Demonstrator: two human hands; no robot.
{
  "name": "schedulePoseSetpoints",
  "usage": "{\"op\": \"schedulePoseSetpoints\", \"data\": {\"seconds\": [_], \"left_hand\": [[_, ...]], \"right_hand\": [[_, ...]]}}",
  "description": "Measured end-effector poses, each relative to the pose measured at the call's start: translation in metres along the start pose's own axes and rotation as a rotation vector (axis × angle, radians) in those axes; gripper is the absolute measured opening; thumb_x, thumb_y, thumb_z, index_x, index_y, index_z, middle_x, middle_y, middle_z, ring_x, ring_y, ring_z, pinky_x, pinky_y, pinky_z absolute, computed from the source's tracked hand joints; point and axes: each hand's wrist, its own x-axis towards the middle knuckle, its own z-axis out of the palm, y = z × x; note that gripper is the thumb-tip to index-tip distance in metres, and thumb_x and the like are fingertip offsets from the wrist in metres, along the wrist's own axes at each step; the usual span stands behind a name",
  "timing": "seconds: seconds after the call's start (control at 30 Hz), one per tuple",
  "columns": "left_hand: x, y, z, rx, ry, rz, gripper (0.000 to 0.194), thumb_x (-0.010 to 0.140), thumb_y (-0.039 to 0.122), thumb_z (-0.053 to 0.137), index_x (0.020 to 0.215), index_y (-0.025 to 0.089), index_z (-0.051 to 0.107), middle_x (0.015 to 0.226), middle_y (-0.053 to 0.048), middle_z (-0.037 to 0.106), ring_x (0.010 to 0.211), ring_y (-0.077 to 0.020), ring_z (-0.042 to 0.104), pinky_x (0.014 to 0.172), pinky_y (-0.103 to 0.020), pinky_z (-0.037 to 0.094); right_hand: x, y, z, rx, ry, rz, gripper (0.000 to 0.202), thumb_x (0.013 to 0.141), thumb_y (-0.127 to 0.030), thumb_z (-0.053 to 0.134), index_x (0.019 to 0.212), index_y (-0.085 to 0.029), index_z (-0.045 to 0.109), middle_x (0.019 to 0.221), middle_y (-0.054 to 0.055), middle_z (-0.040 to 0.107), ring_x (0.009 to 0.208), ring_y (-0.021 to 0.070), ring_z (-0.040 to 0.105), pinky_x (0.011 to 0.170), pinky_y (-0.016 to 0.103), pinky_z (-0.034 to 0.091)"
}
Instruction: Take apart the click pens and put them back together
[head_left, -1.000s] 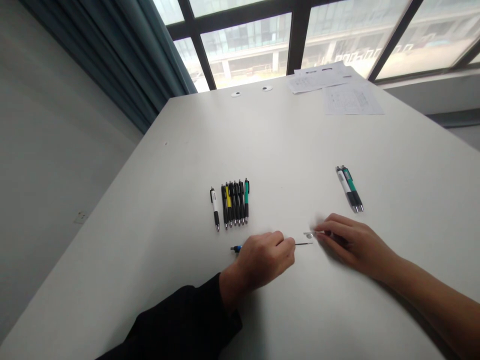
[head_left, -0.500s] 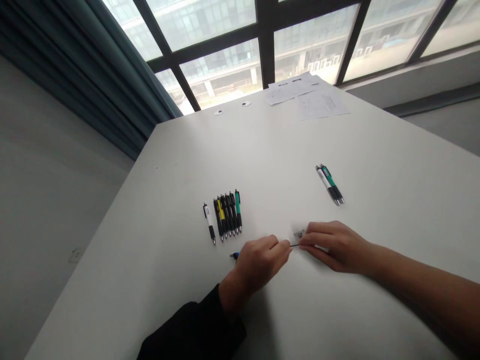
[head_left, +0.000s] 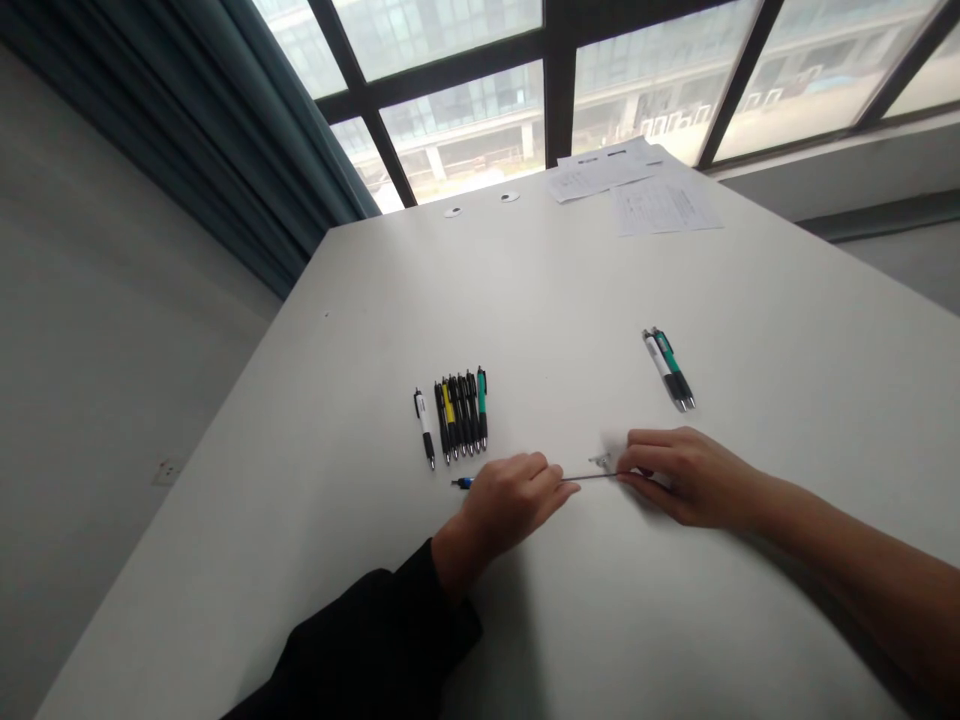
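Note:
My left hand (head_left: pixel 514 500) is closed round a blue pen (head_left: pixel 463 483); its clicker end sticks out to the left and the rest is hidden in my palm. From the other side of that hand a thin dark refill (head_left: pixel 589 477) runs across to my right hand (head_left: pixel 686 475), whose thumb and fingers pinch its far end. Just behind the refill, beside my right fingertips, lies a small shiny, partly clear piece (head_left: pixel 600 461), too blurred to name.
Beyond my left hand several black pens (head_left: pixel 461 415) lie in a row with a yellow pen (head_left: pixel 449 405) and a green pen (head_left: pixel 482 410). A white pen (head_left: pixel 424 425) lies left of them. Another white-and-green pair (head_left: pixel 667 368) rests farther right. Papers (head_left: pixel 660 195) lie by the window.
My hands have drawn apart, so a longer stretch of the refill shows between them. More of the blue pen's clicker end is visible. The whole view has shifted slightly.

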Motion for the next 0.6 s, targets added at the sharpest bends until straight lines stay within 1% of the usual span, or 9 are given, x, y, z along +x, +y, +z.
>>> {"op": "schedulePoseSetpoints", "data": {"seconds": [0.07,0.13,0.17,0.23,0.3,0.4,0.5,0.6], "left_hand": [[0.0,-0.003,-0.003,0.031,0.019,0.013,0.034,0.099,0.043,0.057,0.078,0.017,0.064,0.069,0.0,0.059,0.061,-0.0136,0.055,0.053,-0.027,0.038],[-0.001,-0.004,-0.006,0.046,0.055,0.001,0.031,0.097,0.043,0.058,0.082,0.017,0.065,0.069,-0.001,0.059,0.061,-0.0148,0.056,0.053,-0.028,0.04],[-0.001,-0.004,-0.007,0.041,0.076,-0.01,0.027,0.097,0.039,0.058,0.086,0.016,0.066,0.071,-0.002,0.06,0.063,-0.0153,0.057,0.053,-0.028,0.042],[0.0,-0.004,-0.009,0.003,0.12,-0.024,0.019,0.093,0.027,0.055,0.099,0.014,0.068,0.078,-0.004,0.062,0.067,-0.0157,0.058,0.056,-0.027,0.046],[0.0,-0.002,-0.009,-0.055,0.143,-0.008,0.029,0.089,0.015,0.051,0.114,0.011,0.065,0.088,-0.007,0.063,0.071,-0.0158,0.06,0.059,-0.027,0.051],[0.001,0.0,-0.007,-0.117,0.14,0.046,0.047,0.087,0.006,0.045,0.133,0.006,0.055,0.098,-0.011,0.059,0.082,-0.0173,0.061,0.07,-0.029,0.059],[0.002,0.001,-0.005,-0.134,0.116,0.114,0.05,0.093,0.002,0.041,0.143,0.004,0.044,0.104,-0.013,0.059,0.097,-0.0202,0.062,0.084,-0.033,0.062],[0.002,0.005,-0.006,-0.146,0.087,0.202,0.047,0.099,0.005,0.042,0.145,0.004,0.04,0.115,-0.016,0.062,0.109,-0.0218,0.064,0.094,-0.034,0.061]], "right_hand": [[0.0,0.002,-0.001,-0.017,-0.01,0.013,0.018,0.096,-0.02,0.051,0.09,-0.018,0.068,0.076,0.004,0.063,0.061,0.0141,0.056,0.059,0.026,0.041],[0.0,0.004,-0.001,-0.02,-0.024,0.026,0.018,0.096,-0.021,0.052,0.089,-0.018,0.068,0.076,0.004,0.063,0.06,0.0139,0.056,0.058,0.026,0.041],[0.0,0.005,-0.001,-0.017,-0.032,0.034,0.018,0.097,-0.021,0.052,0.09,-0.018,0.068,0.076,0.004,0.064,0.061,0.0139,0.057,0.059,0.025,0.042],[-0.001,0.006,-0.002,-0.015,-0.039,0.057,0.017,0.097,-0.021,0.052,0.092,-0.018,0.069,0.079,0.004,0.065,0.062,0.0138,0.058,0.06,0.026,0.042],[-0.001,0.007,-0.002,-0.032,-0.029,0.073,0.017,0.097,-0.022,0.053,0.094,-0.018,0.069,0.08,0.004,0.065,0.062,0.014,0.057,0.06,0.026,0.042],[-0.003,0.005,-0.005,-0.058,0.015,0.069,0.017,0.097,-0.025,0.055,0.091,-0.018,0.068,0.076,0.004,0.064,0.059,0.014,0.055,0.058,0.027,0.04],[-0.003,-0.003,-0.006,0.015,0.085,0.049,0.017,0.097,-0.031,0.06,0.09,-0.017,0.067,0.073,0.003,0.062,0.06,0.0138,0.055,0.058,0.026,0.041],[-0.001,-0.014,-0.002,0.118,0.112,0.031,0.02,0.096,-0.034,0.063,0.104,-0.015,0.066,0.077,0.003,0.064,0.059,0.0125,0.055,0.056,0.024,0.042]]}}
